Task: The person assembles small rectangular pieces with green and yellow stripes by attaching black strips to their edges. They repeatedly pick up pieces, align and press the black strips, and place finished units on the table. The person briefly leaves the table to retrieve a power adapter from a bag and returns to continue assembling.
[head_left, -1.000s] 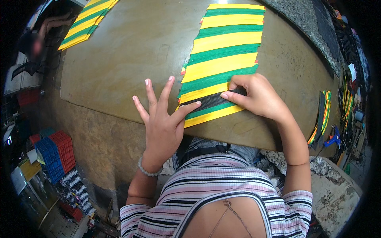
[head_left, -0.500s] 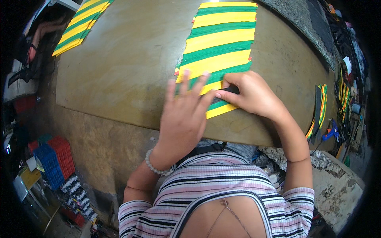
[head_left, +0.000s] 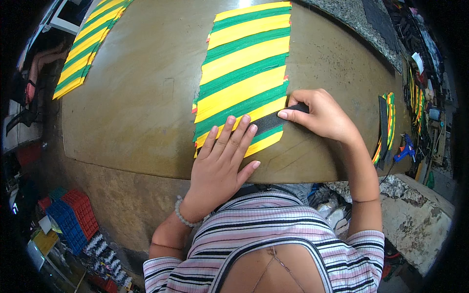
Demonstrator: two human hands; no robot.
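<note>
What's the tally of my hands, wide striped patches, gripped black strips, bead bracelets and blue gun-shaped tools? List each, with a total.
Hands: 2 (left hand, right hand)
Striped patches: 2 (central patch, upper-left patch)
Gripped black strip: 1
Bead bracelet: 1
Blue gun-shaped tool: 1
Total: 7

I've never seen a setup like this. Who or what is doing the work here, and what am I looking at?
There is no machine here: you see a person's two bare hands. The camera is worn on the head and looks down; its wide lens bends straight edges.

On the brown table lies a sheet of green and yellow stripes. The right hand pinches one end of a black strip laid across it, while the left hand lies flat over the strip and sheet. A similar striped piece lies at the far left, and a blue gun-shaped tool sits at the right.
</note>
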